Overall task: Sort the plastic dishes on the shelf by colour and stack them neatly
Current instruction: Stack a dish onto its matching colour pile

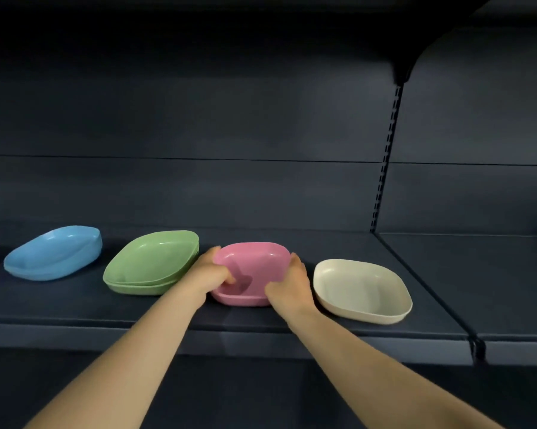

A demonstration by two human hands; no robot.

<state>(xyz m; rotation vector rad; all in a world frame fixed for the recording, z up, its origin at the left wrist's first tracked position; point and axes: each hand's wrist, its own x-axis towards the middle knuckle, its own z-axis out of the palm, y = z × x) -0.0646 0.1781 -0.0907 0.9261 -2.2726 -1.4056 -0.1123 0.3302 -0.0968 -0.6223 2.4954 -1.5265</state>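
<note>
Hands met on pink: I watched the left hand [213, 269] and right hand [287, 281] grasp the upper pink square plastic dish [254, 261], tilted above another on the dark shelf [75, 308], between green [149, 261] and cream dishes [361, 289].

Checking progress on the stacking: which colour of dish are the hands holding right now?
The pink dish, tilted over another pink one, gripped by the left hand and right hand. The others sit untouched.

Blue dish [53, 253], green dishes [152, 263], pink dishes [254, 261], cream dish [363, 289], all plain, on a dark navy shelf [75, 308].
</note>
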